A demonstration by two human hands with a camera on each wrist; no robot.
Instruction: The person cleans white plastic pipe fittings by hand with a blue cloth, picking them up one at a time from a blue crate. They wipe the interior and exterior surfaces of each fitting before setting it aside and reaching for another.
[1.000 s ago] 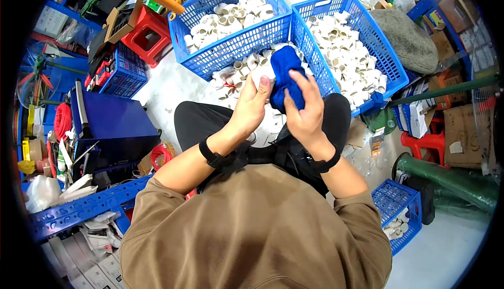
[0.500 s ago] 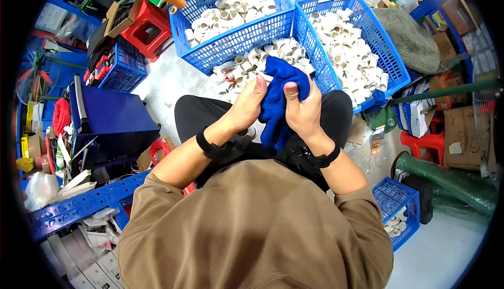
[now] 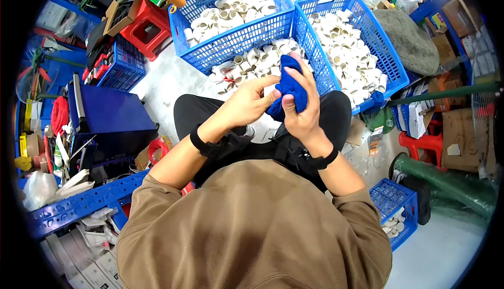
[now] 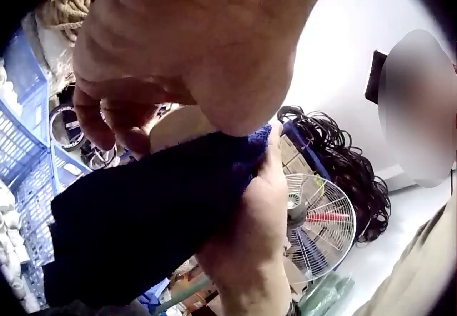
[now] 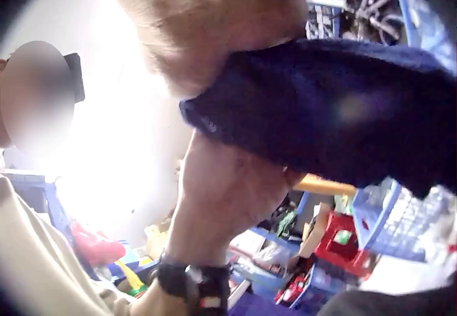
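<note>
A bunched blue cloth [image 3: 294, 91] with a soft, fuzzy surface is between both hands, above the lap. My right hand [image 3: 305, 111] grips it from the right, fingers wrapped over its far side and thumb on the near face. From the left, my left hand [image 3: 245, 104] pinches its edge between thumb and fingers. The left wrist view has the cloth [image 4: 136, 216] hanging down in dark folds below the left hand [image 4: 193, 52]. Both thumbs are near its upper edge there. In the right wrist view the cloth [image 5: 343, 109] stretches away to the right and hides some fingers.
Ahead stand two blue crates, left [image 3: 236, 36] and right [image 3: 391, 61], filled with white pipe fittings [image 3: 349, 53]. More fittings [image 3: 252, 64] lie heaped on the floor before the knees. A red stool [image 3: 148, 29] and dark blue case [image 3: 113, 113] are to the left, a smaller crate [image 3: 412, 210] to the right.
The cloth was turned and spread downward between both hands, then gathered into a smaller, upright bunch in the right hand. The left hand has shifted from an upright thumb to a sideways pinch.
</note>
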